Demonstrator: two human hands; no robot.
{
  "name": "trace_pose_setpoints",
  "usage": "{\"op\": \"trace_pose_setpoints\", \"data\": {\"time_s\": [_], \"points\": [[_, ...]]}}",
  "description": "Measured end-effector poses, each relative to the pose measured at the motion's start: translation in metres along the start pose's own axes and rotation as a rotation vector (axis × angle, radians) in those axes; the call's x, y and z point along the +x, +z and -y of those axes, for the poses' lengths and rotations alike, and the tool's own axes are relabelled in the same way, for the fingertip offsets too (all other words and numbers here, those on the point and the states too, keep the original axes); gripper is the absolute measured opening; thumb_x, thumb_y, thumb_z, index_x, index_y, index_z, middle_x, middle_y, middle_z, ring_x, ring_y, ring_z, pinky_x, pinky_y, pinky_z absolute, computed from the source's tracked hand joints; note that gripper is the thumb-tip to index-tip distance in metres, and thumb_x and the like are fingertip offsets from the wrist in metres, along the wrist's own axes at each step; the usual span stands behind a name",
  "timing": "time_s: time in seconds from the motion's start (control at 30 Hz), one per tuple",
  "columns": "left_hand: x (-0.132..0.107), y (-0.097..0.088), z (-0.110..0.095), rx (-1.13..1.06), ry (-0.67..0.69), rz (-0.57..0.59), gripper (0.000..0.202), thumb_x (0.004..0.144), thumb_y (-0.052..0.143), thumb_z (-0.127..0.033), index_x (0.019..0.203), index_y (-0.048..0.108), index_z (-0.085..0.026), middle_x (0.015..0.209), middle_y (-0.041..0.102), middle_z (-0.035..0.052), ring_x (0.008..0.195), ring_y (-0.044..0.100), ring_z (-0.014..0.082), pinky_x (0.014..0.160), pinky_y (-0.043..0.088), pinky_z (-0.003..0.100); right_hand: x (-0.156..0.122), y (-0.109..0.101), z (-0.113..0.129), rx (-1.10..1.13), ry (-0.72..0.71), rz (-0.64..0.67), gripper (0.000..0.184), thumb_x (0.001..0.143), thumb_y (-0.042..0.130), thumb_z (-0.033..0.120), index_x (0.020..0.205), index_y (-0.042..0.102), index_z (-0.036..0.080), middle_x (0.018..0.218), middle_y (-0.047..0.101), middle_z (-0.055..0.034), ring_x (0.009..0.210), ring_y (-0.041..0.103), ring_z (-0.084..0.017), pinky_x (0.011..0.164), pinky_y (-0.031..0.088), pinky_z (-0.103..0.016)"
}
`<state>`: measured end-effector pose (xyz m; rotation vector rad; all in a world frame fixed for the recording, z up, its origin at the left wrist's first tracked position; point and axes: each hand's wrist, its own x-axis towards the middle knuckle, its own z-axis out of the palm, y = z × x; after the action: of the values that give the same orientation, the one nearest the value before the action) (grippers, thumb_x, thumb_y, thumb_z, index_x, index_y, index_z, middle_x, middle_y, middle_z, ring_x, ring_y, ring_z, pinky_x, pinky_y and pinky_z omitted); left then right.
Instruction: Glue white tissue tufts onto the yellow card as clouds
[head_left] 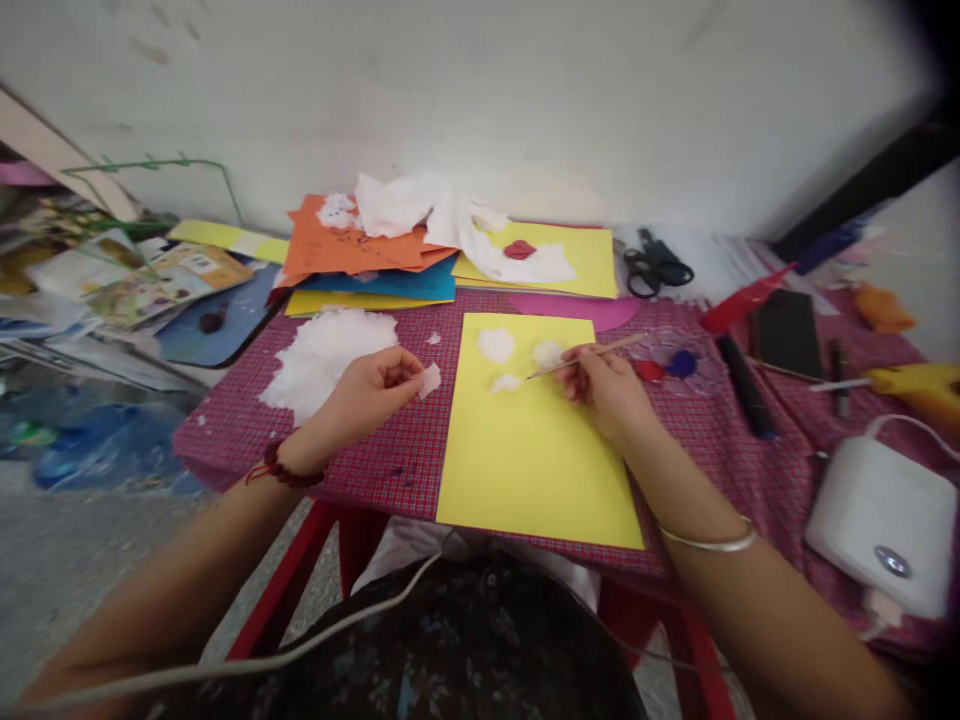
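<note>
My left hand (371, 385) pinches a small torn piece of white paper (430, 381) between thumb and fingertips, just off the left edge of a yellow sheet (536, 460). Held like a pen in my right hand (604, 390) is a thin paintbrush (619, 343), its dark tip low over the sheet beside a small white patch (506, 383). A rounder white patch (496, 345) lies above that one, and a third white patch (547, 352) is partly behind my right fingers. Behind my left hand spreads a heap of white paper scraps (322, 350).
At the back lie orange sheets (337, 250), white tissue (405, 205) and black scissors (652, 268). To the right are a clear dish with red and blue paint (664, 362), a black marker (744, 390), a yellow glue gun (919, 388) and a white device (885, 520) with a cable.
</note>
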<state>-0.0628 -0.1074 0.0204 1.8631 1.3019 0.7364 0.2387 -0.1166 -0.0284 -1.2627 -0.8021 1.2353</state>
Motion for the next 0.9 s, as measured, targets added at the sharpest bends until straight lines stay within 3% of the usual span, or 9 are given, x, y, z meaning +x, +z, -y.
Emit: {"op": "trace_pose_setpoints", "data": {"time_s": [0.13,0.27,0.37,0.53,0.7,0.9], "points": [[0.022,0.017,-0.007,0.082,0.097,0.096,0.011,0.08,0.06,-0.027,0.083,0.065,-0.017,0.072,0.065,0.0003,0.062,0.055,0.01,0.054,0.041,0.022,-0.002,0.0,0.002,-0.008,-0.059,0.063,0.03,0.074,0.07,0.047,0.078,0.058,0.019,0.058,0.065,0.0018,0.038,0.05,-0.008,0.036,0.035,-0.018],[0.043,0.025,-0.017,0.141,0.148,0.222,0.013,0.079,0.059,-0.026,0.076,0.066,-0.016,0.069,0.065,0.0014,0.063,0.055,0.0113,0.057,0.042,0.024,-0.011,0.001,0.004,-0.049,-0.17,0.205,0.029,0.079,0.069,0.047,0.079,0.058,0.02,0.062,0.067,0.0003,0.048,0.056,-0.009,0.047,0.045,-0.021],[0.06,0.03,-0.023,0.07,0.168,0.303,0.01,0.074,0.06,-0.023,0.077,0.066,-0.016,0.078,0.069,0.0033,0.069,0.06,0.0131,0.063,0.046,0.026,-0.018,0.006,0.005,-0.144,-0.226,0.285,0.027,0.082,0.067,0.045,0.079,0.059,0.02,0.066,0.068,-0.0013,0.058,0.061,-0.012,0.058,0.05,-0.025],[0.08,0.039,-0.016,-0.151,0.151,0.333,0.005,0.072,0.058,-0.021,0.072,0.06,-0.017,0.083,0.069,0.0041,0.075,0.061,0.0131,0.07,0.049,0.027,-0.022,0.013,-0.002,-0.284,-0.306,0.403,0.026,0.086,0.063,0.045,0.084,0.06,0.02,0.074,0.067,-0.0027,0.067,0.062,-0.013,0.064,0.05,-0.027],[0.078,0.044,-0.004,-0.266,0.062,0.379,0.002,0.07,0.058,-0.018,0.071,0.055,-0.018,0.064,0.057,-0.0027,0.057,0.051,0.0086,0.055,0.041,0.023,-0.019,0.013,-0.009,-0.366,-0.366,0.38,0.023,0.089,0.06,0.044,0.088,0.059,0.021,0.078,0.066,-0.0027,0.07,0.06,-0.013,0.065,0.049,-0.028],[0.077,0.038,-0.001,-0.166,0.096,0.538,0.008,0.076,0.062,-0.025,0.077,0.06,-0.017,0.066,0.059,-0.0033,0.058,0.049,0.0077,0.055,0.038,0.021,-0.017,0.016,-0.009,-0.337,-0.327,0.303,0.022,0.088,0.06,0.043,0.086,0.059,0.021,0.076,0.066,-0.0024,0.065,0.059,-0.012,0.06,0.049,-0.027]]}}
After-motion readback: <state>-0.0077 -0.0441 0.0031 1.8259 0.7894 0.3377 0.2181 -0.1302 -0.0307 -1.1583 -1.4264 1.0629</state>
